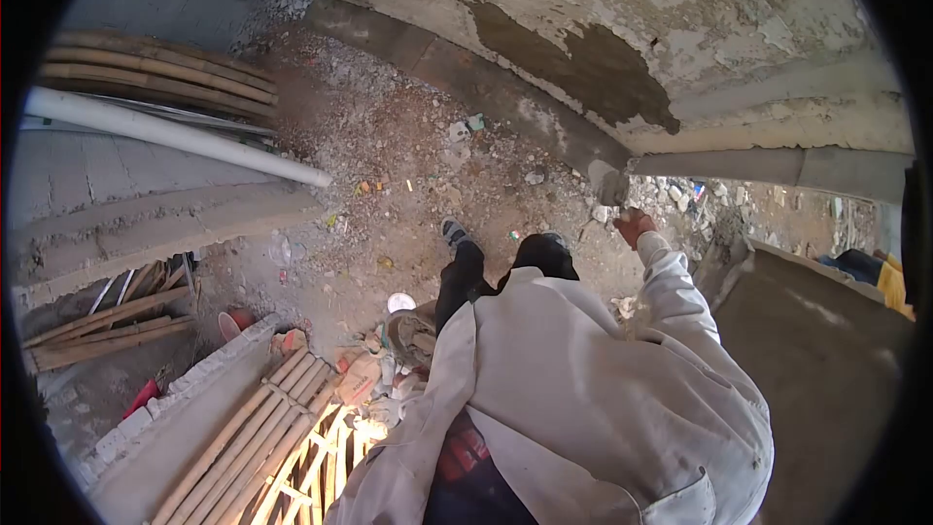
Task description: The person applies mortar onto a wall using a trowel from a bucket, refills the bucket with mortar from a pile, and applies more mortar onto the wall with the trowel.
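My right hand [634, 225] reaches forward, its fingers wrapped around the handle end of a trowel [609, 185]. The blade is grey and seems coated with mortar; most of the handle is hidden by my fingers. It is held close to the lower edge of a rough plastered wall [719, 49], by the end of a dark ledge [466, 78]. Higher on that wall spreads a dark, damp-looking mortar patch [583, 68] with ragged edges. My left hand does not show; only the pale left sleeve appears, at the bottom.
Rubble-strewn ground [389, 156] lies under my feet. To the left, a white pipe [185, 131] juts out beside stacked bamboo poles [155, 73]. More bamboo [253, 437] leans at lower left, near sacks [360, 379]. A grey slab [807, 379] stands at right.
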Available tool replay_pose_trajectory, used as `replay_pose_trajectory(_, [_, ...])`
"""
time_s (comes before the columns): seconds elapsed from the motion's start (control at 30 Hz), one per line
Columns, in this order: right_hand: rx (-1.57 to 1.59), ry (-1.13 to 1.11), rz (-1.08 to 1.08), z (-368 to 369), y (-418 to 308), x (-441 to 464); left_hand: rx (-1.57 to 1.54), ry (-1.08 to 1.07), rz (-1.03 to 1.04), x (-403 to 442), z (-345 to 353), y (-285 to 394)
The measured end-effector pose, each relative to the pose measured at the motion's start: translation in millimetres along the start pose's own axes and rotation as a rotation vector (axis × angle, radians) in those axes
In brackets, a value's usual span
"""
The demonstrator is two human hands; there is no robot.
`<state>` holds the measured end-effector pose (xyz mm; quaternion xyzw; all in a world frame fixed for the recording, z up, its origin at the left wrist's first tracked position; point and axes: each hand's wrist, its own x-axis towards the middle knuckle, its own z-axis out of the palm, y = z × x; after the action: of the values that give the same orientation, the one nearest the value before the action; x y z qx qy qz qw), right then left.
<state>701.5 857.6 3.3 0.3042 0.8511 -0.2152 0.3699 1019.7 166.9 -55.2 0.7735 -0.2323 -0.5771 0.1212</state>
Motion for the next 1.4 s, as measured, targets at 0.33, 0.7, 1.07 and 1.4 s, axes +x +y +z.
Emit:
replay_pose_trajectory(0.33, [0.393, -0.115, 0.444, 146, 40, -85, 0.489, -0.425, 0.297, 36, 305, 179])
replay_pose_trajectory(0.7, [0.668, -0.217, 0.727, 343, -98, -91, 0.654, -0.715, 0.288, -70, 635, 256])
replay_pose_trajectory(1.07, [1.272, 0.343, 0.624, 333, -358, -123, 1.398, -0.885, 0.628, -150, 829, 145])
replay_pose_trajectory(1.4, [1.634, 0.280, 1.338, 434, -635, -188, 2.168, -1.362, 1.019, -177, 811, -43])
